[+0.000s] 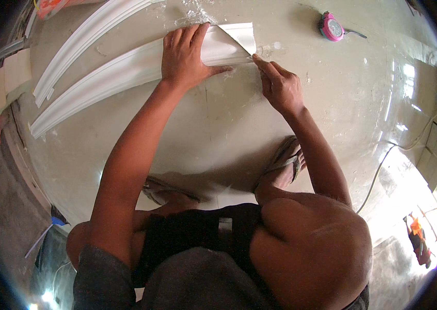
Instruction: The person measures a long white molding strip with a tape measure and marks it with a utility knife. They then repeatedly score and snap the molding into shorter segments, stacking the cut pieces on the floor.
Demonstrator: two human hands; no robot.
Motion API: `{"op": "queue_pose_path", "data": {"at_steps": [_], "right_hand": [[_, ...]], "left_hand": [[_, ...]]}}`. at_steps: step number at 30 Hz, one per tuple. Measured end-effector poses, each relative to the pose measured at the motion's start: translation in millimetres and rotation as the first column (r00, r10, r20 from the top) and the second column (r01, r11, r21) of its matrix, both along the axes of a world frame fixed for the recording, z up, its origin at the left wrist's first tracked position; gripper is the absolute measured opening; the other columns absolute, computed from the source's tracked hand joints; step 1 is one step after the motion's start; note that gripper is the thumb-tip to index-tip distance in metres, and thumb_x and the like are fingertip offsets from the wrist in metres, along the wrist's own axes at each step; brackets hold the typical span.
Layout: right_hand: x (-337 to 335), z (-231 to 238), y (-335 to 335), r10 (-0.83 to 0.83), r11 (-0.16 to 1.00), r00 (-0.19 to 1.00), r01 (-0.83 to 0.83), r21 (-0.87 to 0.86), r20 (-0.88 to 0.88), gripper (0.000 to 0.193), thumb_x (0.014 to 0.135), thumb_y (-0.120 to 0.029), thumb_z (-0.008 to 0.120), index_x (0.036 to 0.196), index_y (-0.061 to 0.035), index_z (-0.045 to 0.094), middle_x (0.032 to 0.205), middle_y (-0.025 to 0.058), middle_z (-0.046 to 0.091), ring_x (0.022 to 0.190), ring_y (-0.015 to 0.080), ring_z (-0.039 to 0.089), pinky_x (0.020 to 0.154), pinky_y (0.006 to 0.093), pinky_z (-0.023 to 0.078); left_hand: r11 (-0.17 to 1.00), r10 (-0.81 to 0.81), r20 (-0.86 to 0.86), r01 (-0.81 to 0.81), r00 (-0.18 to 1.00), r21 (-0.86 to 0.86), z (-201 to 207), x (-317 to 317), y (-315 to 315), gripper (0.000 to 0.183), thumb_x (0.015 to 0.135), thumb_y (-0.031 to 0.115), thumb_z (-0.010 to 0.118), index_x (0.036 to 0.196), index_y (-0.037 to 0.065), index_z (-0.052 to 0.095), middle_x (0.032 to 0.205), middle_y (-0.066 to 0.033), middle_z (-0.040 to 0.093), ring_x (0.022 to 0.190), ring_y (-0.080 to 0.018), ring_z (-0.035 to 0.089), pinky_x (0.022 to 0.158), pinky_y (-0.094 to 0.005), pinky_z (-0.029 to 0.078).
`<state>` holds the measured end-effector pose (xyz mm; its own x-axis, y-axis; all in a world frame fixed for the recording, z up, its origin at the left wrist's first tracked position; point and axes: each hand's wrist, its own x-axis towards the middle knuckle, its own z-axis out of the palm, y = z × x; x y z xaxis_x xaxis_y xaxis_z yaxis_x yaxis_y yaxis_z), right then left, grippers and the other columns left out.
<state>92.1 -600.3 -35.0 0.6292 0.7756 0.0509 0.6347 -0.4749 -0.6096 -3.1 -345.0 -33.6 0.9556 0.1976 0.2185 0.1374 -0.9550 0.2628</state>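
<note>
A long white cornice moulding (125,63) lies on the floor, running from the left to the upper middle. My left hand (184,58) grips it close to its right end, fingers over the far edge and thumb stretched along the near edge. In my right hand (282,85) is one end of a thin blade (235,39), which lies slantwise across the moulding just right of my left hand. The fist hides its grip, and its teeth are too small to make out. White crumbs and dust (195,13) are scattered beyond the moulding.
A second white moulding (84,44) lies farther off at the left. At the upper right rests a pink tape measure (332,27). A cable (383,157) trails over the floor at right. My sandalled feet (284,165) stand on the glossy floor (218,129) nearer me.
</note>
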Motion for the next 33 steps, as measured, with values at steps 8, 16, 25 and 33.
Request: {"op": "queue_pose_path", "data": {"at_steps": [8, 16, 25, 33], "right_hand": [[-28.2, 14.1, -84.0, -0.021, 0.998, 1.0, 0.022, -0.067, 0.022, 0.05, 0.087, 0.003, 0.067, 0.133, -0.0168, 0.068, 0.088, 0.0067, 0.067, 0.075, 0.0264, 0.07, 0.066, 0.039, 0.06], [-4.4, 3.9, -25.2, 0.005, 1.0, 1.0, -0.005, -0.021, 0.019, 0.048, 0.092, -0.006, 0.063, 0.138, -0.0212, 0.063, 0.094, 0.0107, 0.07, 0.076, 0.0351, 0.07, 0.065, 0.0463, 0.059], [-4.3, 7.0, -8.9, 0.009, 0.998, 1.0, -0.009, -0.054, -0.003, 0.043, 0.093, -0.009, 0.062, 0.135, -0.0195, 0.063, 0.097, 0.0101, 0.07, 0.08, 0.0352, 0.07, 0.068, 0.0464, 0.058], [-26.9, 3.2, -100.9, -0.05, 0.998, 0.999, 0.05, -0.03, 0.012, 0.05, 0.09, 0.005, 0.064, 0.134, -0.0171, 0.068, 0.085, 0.0077, 0.07, 0.077, 0.0276, 0.072, 0.067, 0.0379, 0.06]], "left_hand": [[1.0, -0.008, 0.025, 0.008, 1.0, 0.014, -1.8, 0.2, 3.0, 0.109, 0.058, 0.071, 0.088, 0.141, 0.007, 0.057, 0.134, -0.0095, 0.062, 0.122, -0.0309, 0.056, 0.109, -0.0496, 0.039], [1.0, -0.004, -0.007, 0.003, 1.0, -0.02, -2.1, -0.6, 6.2, 0.111, 0.058, 0.072, 0.088, 0.142, 0.007, 0.056, 0.136, -0.01, 0.06, 0.125, -0.0313, 0.054, 0.11, -0.0498, 0.038], [1.0, 0.001, 0.017, -0.001, 1.0, 0.011, -5.8, -2.9, 2.8, 0.112, 0.058, 0.074, 0.087, 0.143, 0.008, 0.056, 0.136, -0.0094, 0.06, 0.126, -0.0304, 0.054, 0.11, -0.0494, 0.038], [1.0, -0.007, -0.021, 0.006, 1.0, -0.016, 0.9, 1.8, -1.3, 0.111, 0.056, 0.068, 0.09, 0.143, 0.009, 0.056, 0.135, -0.0097, 0.061, 0.123, -0.0301, 0.055, 0.108, -0.0492, 0.04]]}}
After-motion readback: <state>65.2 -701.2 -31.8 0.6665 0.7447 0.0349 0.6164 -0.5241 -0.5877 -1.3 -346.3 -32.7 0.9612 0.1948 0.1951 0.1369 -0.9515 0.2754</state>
